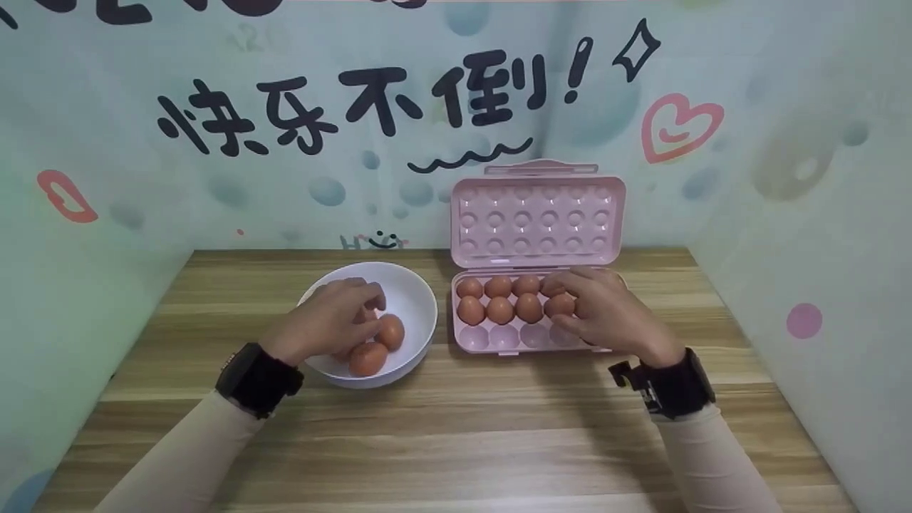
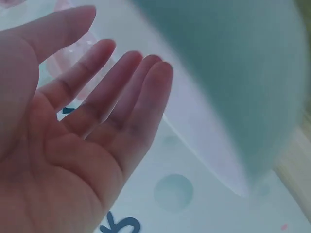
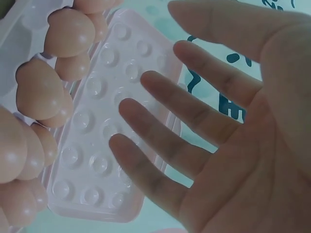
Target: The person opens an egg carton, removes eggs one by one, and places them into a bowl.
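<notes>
In the head view my left hand (image 1: pixel 331 317) is over the white bowl (image 1: pixel 420 320), above brown eggs (image 1: pixel 368 358) lying in it. The left wrist view shows that hand (image 2: pixel 82 126) with relaxed fingers and nothing in them, beside the bowl (image 2: pixel 233 87). My right hand (image 1: pixel 616 313) hovers at the right part of a pink egg carton (image 1: pixel 463 345), close to an egg (image 1: pixel 559 306). Its fingers are spread and hold nothing in the right wrist view, where eggs (image 3: pixel 39 90) sit in rows to the left. The hand hides the carton's right end.
The carton's dimpled lid (image 1: pixel 538 221) stands raised at the back against the patterned backdrop (image 1: pixel 385 178). Several eggs fill the back and middle rows that I can see; visible front cups (image 1: pixel 504 337) hold none. Bowl and carton share a wooden table (image 1: pixel 456 442).
</notes>
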### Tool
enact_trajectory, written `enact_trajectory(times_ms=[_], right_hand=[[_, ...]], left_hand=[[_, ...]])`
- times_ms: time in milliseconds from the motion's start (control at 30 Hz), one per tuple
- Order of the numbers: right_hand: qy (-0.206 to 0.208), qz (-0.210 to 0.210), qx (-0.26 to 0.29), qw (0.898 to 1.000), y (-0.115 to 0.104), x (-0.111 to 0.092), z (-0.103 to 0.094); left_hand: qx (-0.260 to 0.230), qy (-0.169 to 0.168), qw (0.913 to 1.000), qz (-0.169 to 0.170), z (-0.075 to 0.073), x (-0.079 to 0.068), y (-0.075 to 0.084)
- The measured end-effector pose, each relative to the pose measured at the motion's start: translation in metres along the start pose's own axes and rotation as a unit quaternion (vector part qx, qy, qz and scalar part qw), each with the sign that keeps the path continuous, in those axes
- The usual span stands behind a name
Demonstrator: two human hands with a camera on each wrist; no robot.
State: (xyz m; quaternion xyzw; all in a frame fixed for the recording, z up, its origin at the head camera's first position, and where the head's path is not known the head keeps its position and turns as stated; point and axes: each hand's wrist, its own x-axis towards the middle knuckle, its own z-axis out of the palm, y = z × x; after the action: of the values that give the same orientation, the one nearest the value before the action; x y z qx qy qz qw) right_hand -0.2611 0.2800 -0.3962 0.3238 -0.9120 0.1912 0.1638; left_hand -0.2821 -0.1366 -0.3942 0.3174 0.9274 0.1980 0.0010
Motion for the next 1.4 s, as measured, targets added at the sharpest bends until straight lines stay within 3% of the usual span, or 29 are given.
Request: enact_trajectory(times_ms=[267, 467, 700, 933, 1233, 1400], right_hand=[[-0.03, 0.023, -0.013, 0.999, 0.005, -0.005, 0.0], [-0.045, 0.038, -0.007, 0.998, 0.012, -0.006, 0.001], [-0.077, 0.097, -0.019, 0.992, 0.017, -0.019, 0.0], [-0.076, 0.093, -0.027, 0.992, 0.02, -0.021, 0.002], [-0.089, 0.095, -0.032, 0.991, 0.029, -0.023, 0.006], [-0.072, 0.085, -0.027, 0.993, 0.031, -0.023, 0.01]], left_hand=[[-0.027, 0.047, 0.9985, 0.007, 0.008, 0.009, 0.029], [-0.054, 0.051, 0.9972, 0.009, 0.019, 0.018, 0.045], [-0.052, 0.045, 0.9976, 0.0, 0.027, 0.027, 0.062], [-0.067, 0.063, 0.9948, 0.043, 0.033, 0.032, 0.073], [-0.085, 0.06, 0.9911, 0.083, 0.05, 0.042, 0.091], [-0.096, 0.071, 0.9879, 0.099, 0.059, 0.046, 0.096]])
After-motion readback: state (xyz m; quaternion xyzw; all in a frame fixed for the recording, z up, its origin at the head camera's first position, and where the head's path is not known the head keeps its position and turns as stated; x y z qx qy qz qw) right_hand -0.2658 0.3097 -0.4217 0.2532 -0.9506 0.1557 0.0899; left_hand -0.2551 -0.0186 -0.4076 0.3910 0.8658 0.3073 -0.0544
